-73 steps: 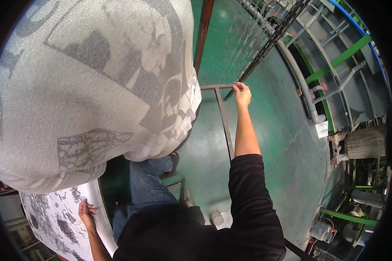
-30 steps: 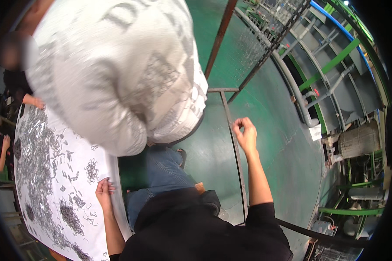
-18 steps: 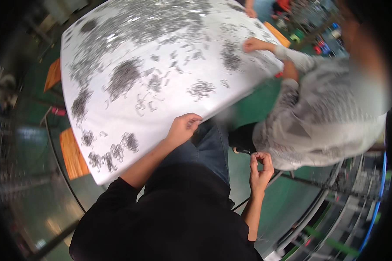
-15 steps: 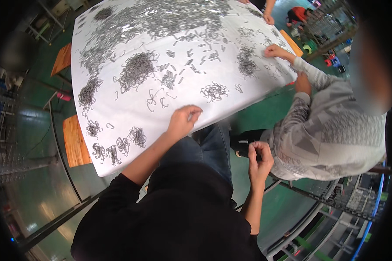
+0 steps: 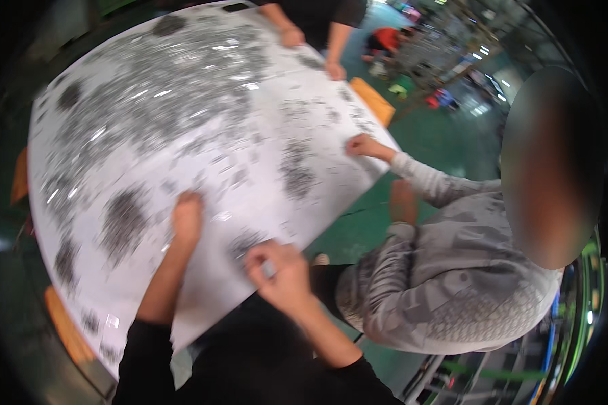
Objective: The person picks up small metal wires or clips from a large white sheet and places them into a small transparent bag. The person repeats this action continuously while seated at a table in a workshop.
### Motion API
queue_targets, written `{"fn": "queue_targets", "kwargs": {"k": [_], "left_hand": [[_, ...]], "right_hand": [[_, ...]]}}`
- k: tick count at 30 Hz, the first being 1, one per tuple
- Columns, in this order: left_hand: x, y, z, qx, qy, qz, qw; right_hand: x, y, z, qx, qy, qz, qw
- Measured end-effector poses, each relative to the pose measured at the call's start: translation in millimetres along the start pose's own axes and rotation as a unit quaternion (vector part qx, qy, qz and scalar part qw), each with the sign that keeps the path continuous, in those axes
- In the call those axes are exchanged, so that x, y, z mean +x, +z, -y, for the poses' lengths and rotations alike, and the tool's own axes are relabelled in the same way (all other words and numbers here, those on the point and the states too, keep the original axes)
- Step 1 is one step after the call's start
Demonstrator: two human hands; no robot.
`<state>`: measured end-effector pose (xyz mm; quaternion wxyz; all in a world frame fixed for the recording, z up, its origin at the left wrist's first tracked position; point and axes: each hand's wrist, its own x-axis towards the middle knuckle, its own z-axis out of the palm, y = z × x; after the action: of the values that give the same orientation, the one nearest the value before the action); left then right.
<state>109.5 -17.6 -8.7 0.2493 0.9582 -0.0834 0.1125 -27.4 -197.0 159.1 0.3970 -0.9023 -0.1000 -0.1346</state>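
Many small grey wire pieces lie over the white-covered table. The wide spread at the far side is blurred. My left hand is over the middle of the table near scattered pieces, its fingers drawn together with the tips hidden. My right hand is above the near table edge, thumb and fingers curled into a pinch; what they hold, if anything, is too blurred to tell. Partly behind it lies a small pile of bent wire pieces. A larger pile lies left of my left hand.
At right, a co-worker in a patterned grey top reaches one hand over the table beside another wire pile. Another person's hands rest at the far edge. Orange wooden stools stand around the table.
My left hand has moved from the near edge farther over the table. My right hand has come up from beside my body to the table edge. The view has shifted and blurred.
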Motion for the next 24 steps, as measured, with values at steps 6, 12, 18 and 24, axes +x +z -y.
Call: {"fn": "queue_targets", "kwargs": {"k": [6, 12, 18, 24], "left_hand": [[9.3, -30.7, -7.6, -0.204, -0.077, 0.047, 0.975], [13.2, -88.0, -51.1, -0.525, -0.22, 0.029, 0.822], [13.9, -108.2, -46.7, -0.525, -0.188, 0.043, 0.829], [-1.5, -131.2, -40.0, -0.507, -0.167, -0.005, 0.846]], "right_hand": [[40.7, 28.2, -10.6, -0.004, 0.01, 0.007, 1.0], [74.5, 54.4, -14.6, -0.032, 0.0, -0.007, 0.999], [86.9, 69.4, -20.9, -0.054, -0.031, -0.002, 0.998], [83.0, 79.6, 4.2, -0.058, -0.08, -0.004, 0.995]]}}
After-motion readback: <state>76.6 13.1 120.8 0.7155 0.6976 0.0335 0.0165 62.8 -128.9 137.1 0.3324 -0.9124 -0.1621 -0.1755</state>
